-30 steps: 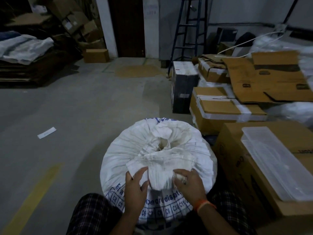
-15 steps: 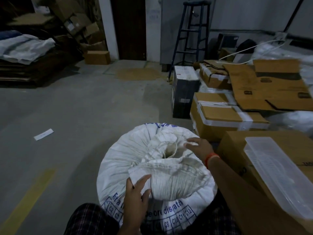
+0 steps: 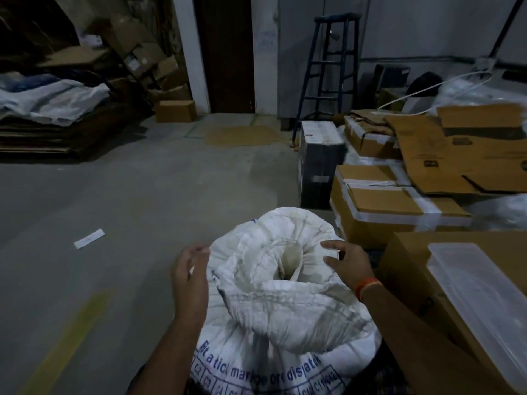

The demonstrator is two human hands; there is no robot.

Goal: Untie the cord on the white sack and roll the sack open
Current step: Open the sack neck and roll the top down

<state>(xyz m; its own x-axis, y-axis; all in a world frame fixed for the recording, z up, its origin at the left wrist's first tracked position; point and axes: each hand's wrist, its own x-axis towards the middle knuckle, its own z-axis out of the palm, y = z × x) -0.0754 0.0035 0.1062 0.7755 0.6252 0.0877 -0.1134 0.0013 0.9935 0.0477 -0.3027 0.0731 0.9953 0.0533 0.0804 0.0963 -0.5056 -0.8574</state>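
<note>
Both hands flank the white sack (image 3: 285, 332) and its loosened mouth. The left hand (image 3: 189, 269) hovers with relaxed fingers at its left edge; the right hand (image 3: 346, 259) rests spread fingers on the right rim.

Blue print on the white sack (image 3: 285, 363), partly folded, reading roughly "marine ore dispatch", a row of boxes below marked C2, C3, C10, C11, C12, other labels too blurred

A dim storeroom or warehouse. The bare concrete floor (image 3: 128, 195) carries a painted yellow line (image 3: 68, 340). Taped cardboard boxes (image 3: 379, 206) crowd the right side, flattened cartons (image 3: 42, 141) lie stacked at the left, and a blue stepladder (image 3: 328, 75) leans near a dark doorway (image 3: 225, 52).
</note>
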